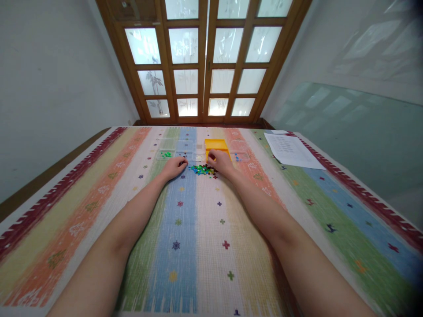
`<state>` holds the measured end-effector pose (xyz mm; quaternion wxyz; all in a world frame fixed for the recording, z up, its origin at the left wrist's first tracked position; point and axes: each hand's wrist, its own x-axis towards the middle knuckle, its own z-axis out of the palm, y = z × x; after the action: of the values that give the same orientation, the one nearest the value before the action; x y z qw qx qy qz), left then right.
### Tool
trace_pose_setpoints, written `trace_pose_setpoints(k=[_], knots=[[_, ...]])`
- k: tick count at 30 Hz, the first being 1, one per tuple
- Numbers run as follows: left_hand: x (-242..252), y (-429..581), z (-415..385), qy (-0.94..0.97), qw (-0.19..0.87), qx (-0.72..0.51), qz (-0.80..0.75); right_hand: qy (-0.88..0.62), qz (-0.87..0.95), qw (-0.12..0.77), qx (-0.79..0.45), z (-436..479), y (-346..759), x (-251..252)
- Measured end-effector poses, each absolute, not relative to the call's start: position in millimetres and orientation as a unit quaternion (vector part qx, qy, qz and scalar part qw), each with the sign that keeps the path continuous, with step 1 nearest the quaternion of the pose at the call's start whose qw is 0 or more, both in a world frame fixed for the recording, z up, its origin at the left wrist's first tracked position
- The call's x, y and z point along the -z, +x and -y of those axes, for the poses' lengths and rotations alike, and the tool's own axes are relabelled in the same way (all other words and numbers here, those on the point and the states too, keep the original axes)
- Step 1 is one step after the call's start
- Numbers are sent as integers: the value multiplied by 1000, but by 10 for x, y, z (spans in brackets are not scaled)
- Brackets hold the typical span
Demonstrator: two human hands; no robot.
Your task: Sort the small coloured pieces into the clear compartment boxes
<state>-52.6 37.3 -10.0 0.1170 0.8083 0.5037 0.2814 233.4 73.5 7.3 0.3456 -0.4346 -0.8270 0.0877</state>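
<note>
A pile of small, shiny, multicoloured pieces lies on the striped cloth between my hands. At the pile's left edge, my left hand has its fingers pressed together; anything in them is too small to make out. My right hand is closed in a pinch over the pile's right side, in front of a yellow box, and what it holds is hidden. Behind my left hand, green pieces lie in a clear container. Blue pieces are in another clear container right of my right hand.
The striped tablecloth covers the table. Printed paper sheets lie at the back right. Beyond the table's far edge stands a wooden door with glass panes, with white walls on both sides.
</note>
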Motion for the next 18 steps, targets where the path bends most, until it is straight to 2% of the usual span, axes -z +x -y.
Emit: trace_pose_setpoints(k=[7, 18], knots=[[107, -534, -371, 810, 119, -277, -503, -551, 675, 487, -64, -1166, 3125, 47], [89, -527, -368, 808, 118, -266, -513, -599, 661, 453, 1, -1226, 3289, 174]])
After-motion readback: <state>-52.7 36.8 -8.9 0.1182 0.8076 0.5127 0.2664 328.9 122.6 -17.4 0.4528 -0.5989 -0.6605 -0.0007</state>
